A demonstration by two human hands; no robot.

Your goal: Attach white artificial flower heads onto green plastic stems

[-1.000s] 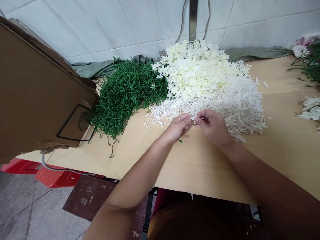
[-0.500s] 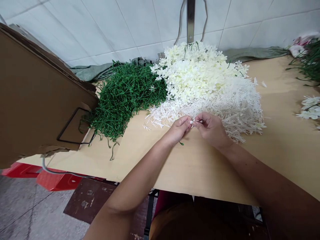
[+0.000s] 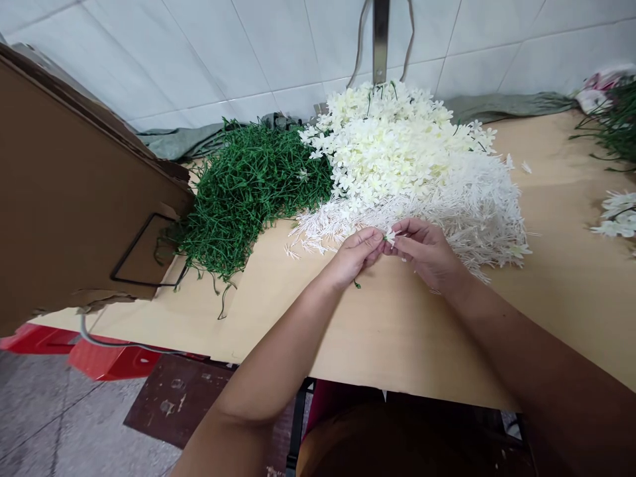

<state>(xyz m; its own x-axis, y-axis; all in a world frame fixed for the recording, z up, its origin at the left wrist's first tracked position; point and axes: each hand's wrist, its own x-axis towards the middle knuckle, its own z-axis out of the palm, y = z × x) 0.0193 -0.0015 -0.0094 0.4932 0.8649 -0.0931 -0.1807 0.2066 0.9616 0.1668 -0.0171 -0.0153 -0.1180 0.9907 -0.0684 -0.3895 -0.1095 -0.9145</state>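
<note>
Pinching a small white flower (image 3: 391, 236) btwn our fingertips, we have it over the table (image 3: 322, 338), at the near edge of the white sprig pile (image 3: 484, 205). Our L hand (image 3: 358, 255) is closed, thumb on fingers, w/ a bit of green at its tips by the flower; a green stem (image 3: 357, 285) pokes out below that hand. Our R hand (image 3: 426, 252) has the flower's other side, thumb & index closed on it. Our hands nearly meet; we can't tell exactly how stem & flower join, too small.

Just beyond, the sprigs lie thin & spiky, spreading to R. Behind them, touching, we see a heap of cream-white flowers (image 3: 392, 156). L of it, also touching, a heap of green stems (image 3: 258, 179), a few strays trailing twd us. Far R: white blooms (image 3: 616, 215) & a dk green bunch (image 3: 613, 126). Far L: a cardboard box (image 3: 74, 179) w/ a blk wire loop (image 3: 144, 283) at its side. Along the back, a grey-green cloth (image 3: 517, 106) lies by the tiled wall (image 3: 268, 50), w/ a metal strip (image 3: 380, 40) btwn 2 cords (image 3: 358, 46). Low L, we've red plastic pieces (image 3: 114, 361) & a brown board (image 3: 171, 397).
</note>
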